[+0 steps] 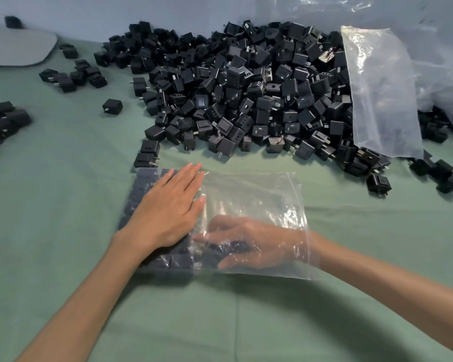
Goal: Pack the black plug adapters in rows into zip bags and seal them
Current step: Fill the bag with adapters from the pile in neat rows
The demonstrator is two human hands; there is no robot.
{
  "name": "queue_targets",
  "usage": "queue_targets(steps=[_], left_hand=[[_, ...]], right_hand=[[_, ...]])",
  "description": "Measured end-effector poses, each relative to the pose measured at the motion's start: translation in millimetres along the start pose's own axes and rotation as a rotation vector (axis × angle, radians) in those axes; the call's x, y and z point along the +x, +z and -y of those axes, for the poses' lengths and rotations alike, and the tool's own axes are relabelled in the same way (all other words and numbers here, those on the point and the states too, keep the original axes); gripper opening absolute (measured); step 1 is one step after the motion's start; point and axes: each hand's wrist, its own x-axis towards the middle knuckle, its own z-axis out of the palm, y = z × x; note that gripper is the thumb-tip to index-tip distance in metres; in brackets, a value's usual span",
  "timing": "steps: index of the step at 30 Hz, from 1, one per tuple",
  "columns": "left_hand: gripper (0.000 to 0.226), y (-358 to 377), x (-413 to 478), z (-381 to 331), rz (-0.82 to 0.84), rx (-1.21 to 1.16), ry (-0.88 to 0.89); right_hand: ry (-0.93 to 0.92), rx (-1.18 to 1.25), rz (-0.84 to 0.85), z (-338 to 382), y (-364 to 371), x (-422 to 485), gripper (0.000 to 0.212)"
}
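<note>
Zip bag [259,199] lies flat mid-tabletop [63,257], toward the near edge, mouth facing right. My left grip [168,205] is wide and flat, fingers straight, pressing down on the bag over the packed rows [139,192] in its left half. My right grip [249,244] is inside the bag through the mouth, fingers curled round a handful of adapters [230,248] beside the rows. Plastic glare hides how many. Two stray adapters [147,155] sit just past the bag's far-left corner. The big adapter pile [246,87] fills the far side, with a clear bag [382,87] draped on its right flank. A small cluster [3,121] sits at the left edge and a grey pad [16,45] at the far-left corner.
</note>
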Motion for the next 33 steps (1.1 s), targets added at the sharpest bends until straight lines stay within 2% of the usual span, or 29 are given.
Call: queue_targets(steps=[2,5,9,13,15,19,22,24,25,26,27,28,29,30,33], left_hand=[[0.069,-1,0,0,0.001,0.004,-0.001],[0.070,-1,0,-1,0.005,0.010,-0.008],[0.071,-1,0,-1,0.003,0.008,-0.013],[0.069,0,0,0,0.006,0.011,-0.010],[0.068,1,1,0,0.006,0.018,-0.009],[0.068,0,1,0,0.002,0.007,-0.011],[0.068,0,0,0,-0.002,-0.010,-0.012],[0.068,0,0,0,-0.002,-0.008,-0.012],[0.069,0,0,0,-0.001,-0.003,-0.012],[0.070,0,0,0,0.000,0.000,-0.012],[0.071,0,0,0,0.000,0.000,-0.013],[0.072,0,1,0,0.001,-0.001,-0.014],[0.073,-1,1,0,0.004,-0.002,-0.015],[0.073,0,1,0,0.007,0.001,-0.015],[0.072,0,1,0,0.010,0.004,-0.015]], right_hand=[[0.030,0.084,-0.013,3,-1,0,0.056],[0.116,0.210,-0.023,4,-5,-3,0.047],[0.166,0.192,-0.029,10,-4,-7,0.036],[0.138,0.144,-0.047,15,-1,-13,0.027],[0.092,0.139,-0.091,13,1,-9,0.031],[0.097,0.213,-0.045,10,-8,-9,0.038],[0.125,0.008,0.035,11,-9,-12,0.040],[0.317,-0.254,-0.229,5,4,19,0.041],[0.457,-0.126,-0.251,11,12,33,0.040],[0.478,-0.197,-0.350,12,16,39,0.039],[0.389,-0.061,-0.265,9,13,32,0.034],[0.276,-0.162,-0.177,-5,14,10,0.029],[0.130,-0.096,-0.096,11,12,2,0.030],[0.091,-0.014,-0.004,14,-3,-14,0.031],[0.077,-0.022,-0.064,2,-7,-13,0.031]])
